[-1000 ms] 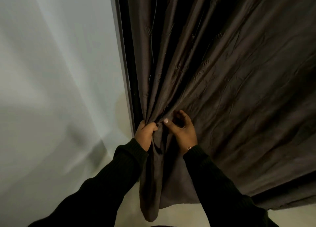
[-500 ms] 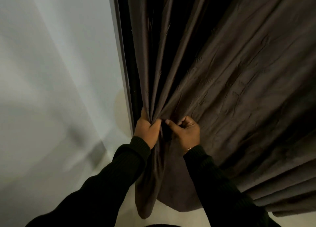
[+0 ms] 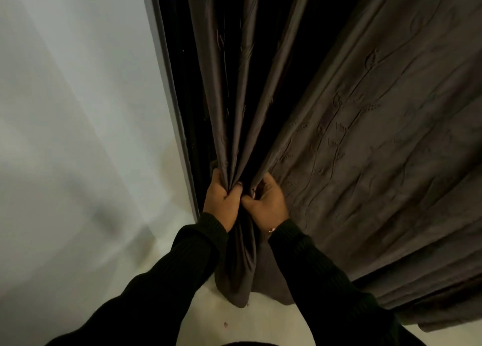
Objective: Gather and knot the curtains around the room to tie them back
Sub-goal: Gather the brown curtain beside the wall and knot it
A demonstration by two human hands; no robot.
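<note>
Curtain (image 3: 365, 142) hangs 12 to 3 o'clock, leading edge bunched at centre. My left hand (image 3: 221, 197) fists gathered pleats; right hand (image 3: 266, 202) pinches next fold. Risk: loose panel at 3 o'clock drags, pleats slip from fist.

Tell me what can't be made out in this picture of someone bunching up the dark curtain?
Head view only:
- Top of the dark brown embroidered curtain and its rail: cut off by the upper edge.
- What lies behind the curtain: the gap between its folds is black shadow.
- Fingertips of the left hand and right hand: buried in the gathered fabric.
- The curtain's right hem: cut off by the frame's right edge.
- Whether any knot has begun: not visible.
</note>
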